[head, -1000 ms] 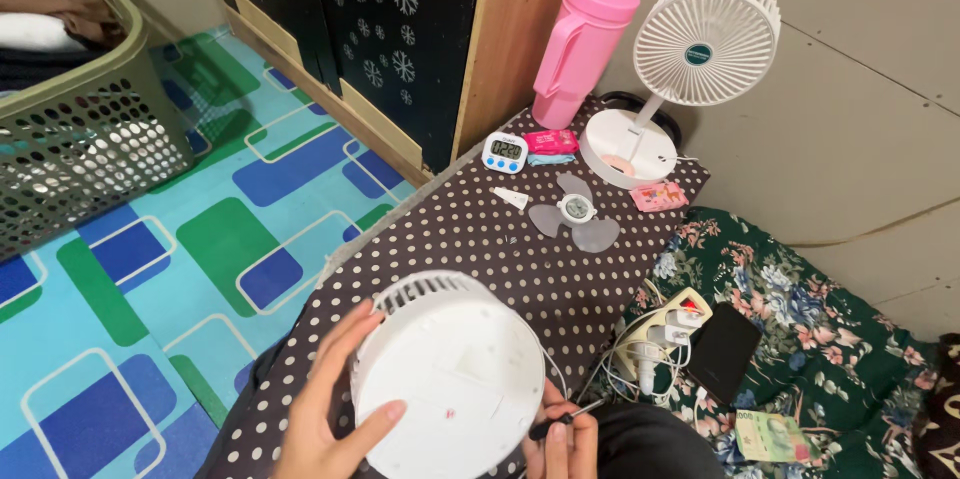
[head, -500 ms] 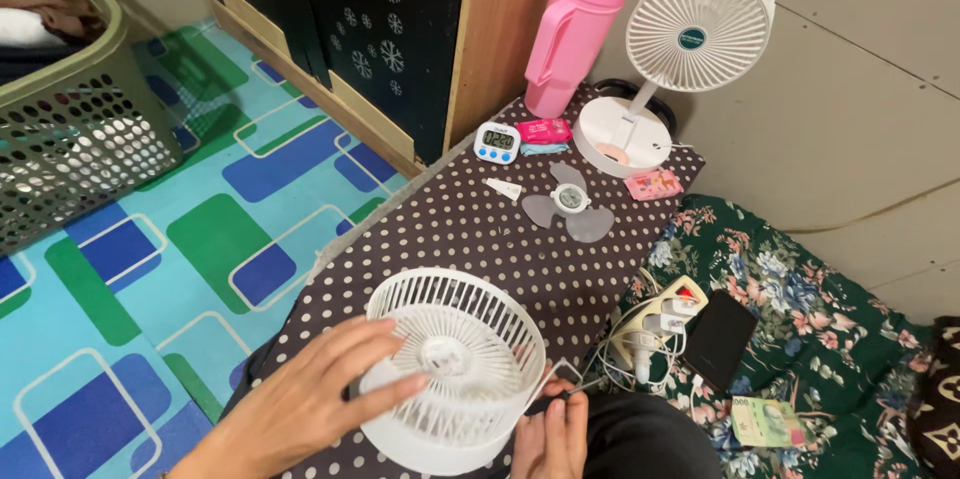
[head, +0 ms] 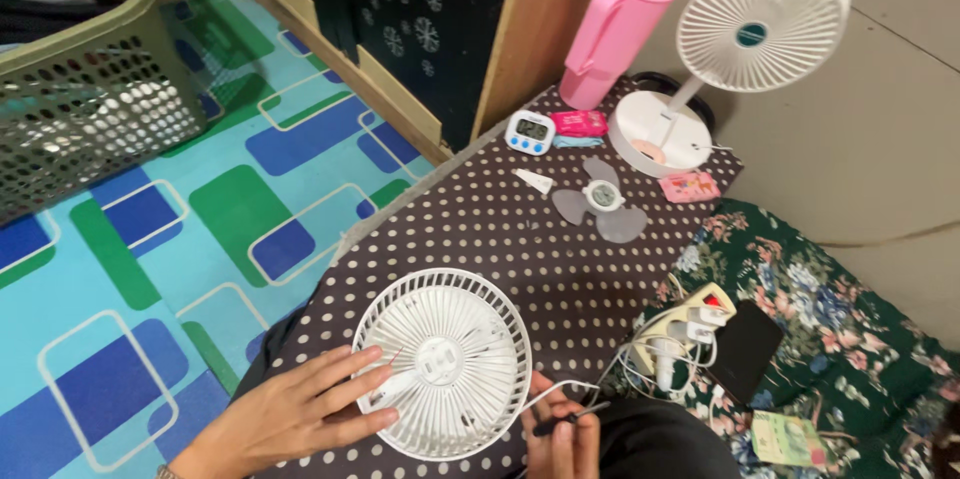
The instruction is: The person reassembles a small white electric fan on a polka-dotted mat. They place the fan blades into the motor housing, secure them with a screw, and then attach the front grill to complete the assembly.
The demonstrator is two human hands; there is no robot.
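A round white fan housing (head: pixel 442 364) lies grille-up near the near edge of the brown polka-dot cloth (head: pixel 500 229), which covers a low surface beside the patterned floor mat (head: pixel 160 229). The left hand (head: pixel 290 417) rests flat against the housing's left rim, its fingers (head: pixel 350 379) spread and loose across the grille rather than clenched, touching the ribs close to the hub. The right hand (head: pixel 560 439) sits just beside the housing's lower right rim at the bottom edge of the view; its fingers are pinched on a thin dark screwdriver (head: pixel 570 417), whose shaft points to the right. A white cord (head: pixel 560 387) runs from the housing past that hand toward the power strip (head: pixel 685 324), which lies on the green floral bedding (head: pixel 800 279) off the cloth's right edge, next to a black phone (head: pixel 745 351) and a banknote (head: pixel 785 437).

Toward the far end of the cloth lies a loose translucent fan blade (head: pixel 602 201), with a small white tube (head: pixel 535 180) to its left. Behind them, at the far edge, stand a small digital timer (head: pixel 530 132), a pink packet (head: pixel 579 123), a pink jug (head: pixel 620 24) and a complete white standing fan (head: pixel 740 39) on its round base. A green laundry basket (head: pixel 90 89) stands on the mat in the far left corner.
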